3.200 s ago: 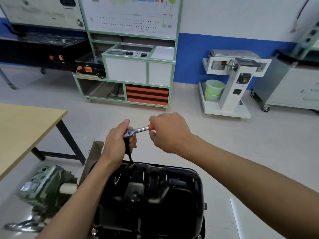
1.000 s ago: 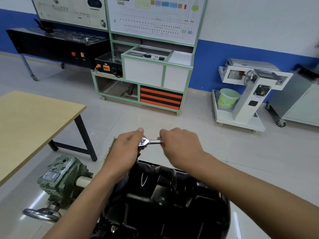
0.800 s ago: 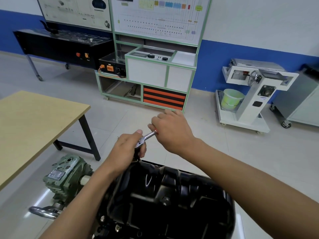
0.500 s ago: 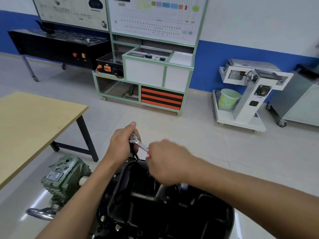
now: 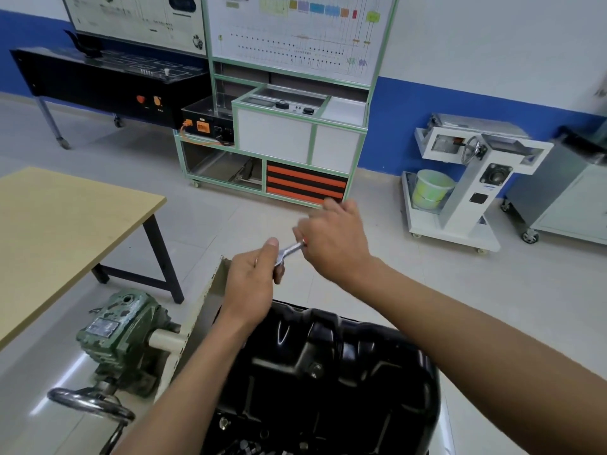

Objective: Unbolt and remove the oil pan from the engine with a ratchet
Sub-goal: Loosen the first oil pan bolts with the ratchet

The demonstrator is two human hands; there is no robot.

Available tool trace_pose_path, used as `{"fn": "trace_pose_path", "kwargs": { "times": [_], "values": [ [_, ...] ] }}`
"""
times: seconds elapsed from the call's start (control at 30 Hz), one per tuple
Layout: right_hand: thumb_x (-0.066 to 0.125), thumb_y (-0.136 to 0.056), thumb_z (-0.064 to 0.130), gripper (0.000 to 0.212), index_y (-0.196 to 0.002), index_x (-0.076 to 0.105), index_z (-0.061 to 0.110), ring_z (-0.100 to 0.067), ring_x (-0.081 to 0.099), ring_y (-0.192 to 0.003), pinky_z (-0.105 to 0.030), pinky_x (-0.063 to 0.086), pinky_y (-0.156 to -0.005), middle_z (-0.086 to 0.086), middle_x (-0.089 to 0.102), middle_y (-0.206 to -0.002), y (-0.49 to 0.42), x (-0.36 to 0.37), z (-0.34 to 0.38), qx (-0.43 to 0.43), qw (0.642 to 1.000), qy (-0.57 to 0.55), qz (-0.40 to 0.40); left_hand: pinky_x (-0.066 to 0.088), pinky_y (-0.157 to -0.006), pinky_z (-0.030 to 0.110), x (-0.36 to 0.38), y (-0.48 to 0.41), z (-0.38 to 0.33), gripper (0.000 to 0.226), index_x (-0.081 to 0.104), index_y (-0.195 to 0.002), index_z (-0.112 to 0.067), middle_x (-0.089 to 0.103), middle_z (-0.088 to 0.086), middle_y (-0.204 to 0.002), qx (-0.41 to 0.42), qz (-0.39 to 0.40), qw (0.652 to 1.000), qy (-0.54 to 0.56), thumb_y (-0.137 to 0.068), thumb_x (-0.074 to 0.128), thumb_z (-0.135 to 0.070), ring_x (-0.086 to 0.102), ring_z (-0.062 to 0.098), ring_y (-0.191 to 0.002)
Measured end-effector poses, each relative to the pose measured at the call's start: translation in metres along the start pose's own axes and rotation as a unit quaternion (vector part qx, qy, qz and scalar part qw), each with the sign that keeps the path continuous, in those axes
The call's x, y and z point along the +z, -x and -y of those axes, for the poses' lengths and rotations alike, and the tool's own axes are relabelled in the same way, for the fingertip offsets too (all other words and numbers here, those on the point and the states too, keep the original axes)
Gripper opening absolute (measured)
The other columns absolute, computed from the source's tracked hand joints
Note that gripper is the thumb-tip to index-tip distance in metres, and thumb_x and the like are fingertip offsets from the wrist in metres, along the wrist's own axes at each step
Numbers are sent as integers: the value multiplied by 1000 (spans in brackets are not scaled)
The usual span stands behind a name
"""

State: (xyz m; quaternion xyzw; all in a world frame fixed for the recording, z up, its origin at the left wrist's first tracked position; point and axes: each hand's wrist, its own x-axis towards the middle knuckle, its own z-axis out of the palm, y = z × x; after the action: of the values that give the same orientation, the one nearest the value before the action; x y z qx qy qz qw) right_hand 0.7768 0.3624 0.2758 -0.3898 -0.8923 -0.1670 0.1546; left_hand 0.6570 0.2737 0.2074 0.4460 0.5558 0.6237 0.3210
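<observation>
Swinging out from above the oil pan [image 5: 328, 372], the right hand [image 5: 335, 246] is now gripping the ratchet [image 5: 290, 250] handle farther right, while the left hand [image 5: 251, 284] is curling round its head at the pan's far-left rim. Unbolting is going on; the remaining bolts are seemingly hidden. Glossy, black and ribbed, the pan is sitting near, centre, not yet lifted.

Bright, even indoor light; shadows soft and faint. Glossy highlights on black oil pan [image 5: 345, 372]. Pale glare patch on floor [image 5: 36, 382], lower left. Right hand [image 5: 335, 244] slightly motion-blurred. Wide-angle bending at edges; far right edge smeared, unsharp.
</observation>
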Motion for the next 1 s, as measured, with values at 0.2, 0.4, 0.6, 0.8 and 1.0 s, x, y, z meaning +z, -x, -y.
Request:
{"fn": "trace_pose_path", "kwargs": {
  "times": [0.2, 0.4, 0.6, 0.8, 1.0],
  "values": [
    [61, -88, 19, 6, -82, 62, 22, -23, 51, -94, -41, 32, -86, 2, 61, -86, -21, 1, 19, -43, 999, 4, 3, 41, -64, 29, -18, -15, -3, 67, 51, -43, -14, 50, 4, -49, -32, 124, 992, -3, -83, 41, -67, 50, 23, -60],
    [59, -85, 47, 28, -77, 50, 21, -16, 43, -59, -29, 27, -53, 3, 43, -70, 41, -41, 29, 85, 954, -84, 273, 40, -48, 20, -12, -30, -7, 66, 58, -43, -23, 52, -5, -47, -66, 34, 997, 16, -83, 39, -72, 48, 9, -47],
    [52, -96, 29, 13, -89, 52, 18, -22, 49, -68, -30, 31, -60, 3, 41, -75, 41, -45, 32, 90, 960, -25, 263, 36, -54, 31, -25, -26, -5, 61, 54, -47, -14, 51, 12, -53, -21, 119, 993, -11, -83, 49, -64, 46, 20, -54],
    [57, -88, 14, 21, -108, 54, 19, -27, 48, -115, -48, 27, -104, 0, 57, -114, -13, -9, 20, 49, 990, 51, 120, 36, -56, 26, -31, -28, -19, 62, 54, -47, -13, 49, 16, -52, -14, 293, 955, -49, -87, 50, -60, 43, 21, -55],
    [45, -99, 32, 26, -75, 35, 28, -24, 50, -80, -33, 27, -72, 9, 45, -75, -18, -9, 23, 67, 997, -40, 27, 39, -61, 34, -51, -43, -31, 60, 49, -43, -19, 45, 5, -48, -35, 171, 984, 30, -91, 47, -56, 44, 19, -51]
  ]
}}
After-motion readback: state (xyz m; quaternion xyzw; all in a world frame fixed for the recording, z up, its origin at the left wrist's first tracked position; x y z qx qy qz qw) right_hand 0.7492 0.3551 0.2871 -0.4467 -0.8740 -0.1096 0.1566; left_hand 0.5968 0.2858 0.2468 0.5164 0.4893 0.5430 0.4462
